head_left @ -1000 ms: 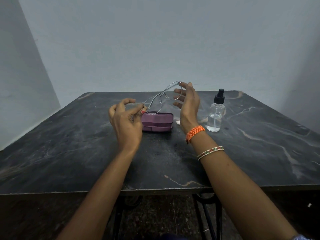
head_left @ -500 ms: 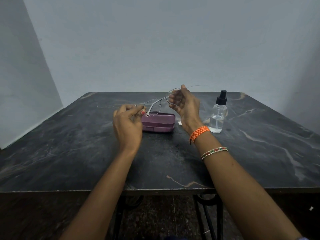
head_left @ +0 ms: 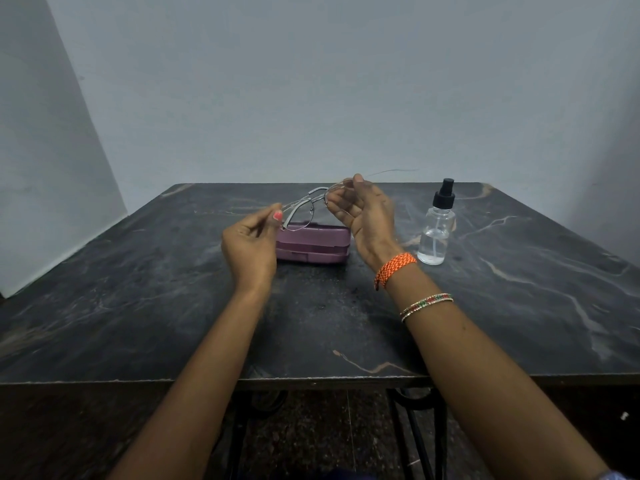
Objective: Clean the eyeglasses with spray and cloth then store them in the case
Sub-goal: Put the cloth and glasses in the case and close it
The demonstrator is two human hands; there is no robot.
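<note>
Thin metal-rimmed eyeglasses [head_left: 313, 202] hang in the air above the closed purple case [head_left: 313, 244]. My left hand [head_left: 251, 245] pinches their left end between thumb and fingers. My right hand [head_left: 363, 216] holds the right lens rim with curled fingers; one temple arm sticks out to the right behind it. The case lies flat on the dark marble table [head_left: 173, 289], just behind both hands. A clear spray bottle [head_left: 437, 230] with a black pump top stands upright to the right of my right hand. No cloth shows in view.
Pale walls stand behind and to the left of the table. The table's front edge [head_left: 311, 378] runs below my forearms, with black metal legs [head_left: 408, 431] under it.
Both hands have lowered the eyeglasses toward the case and levelled them. My right hand's fingers have curled round the right rim.
</note>
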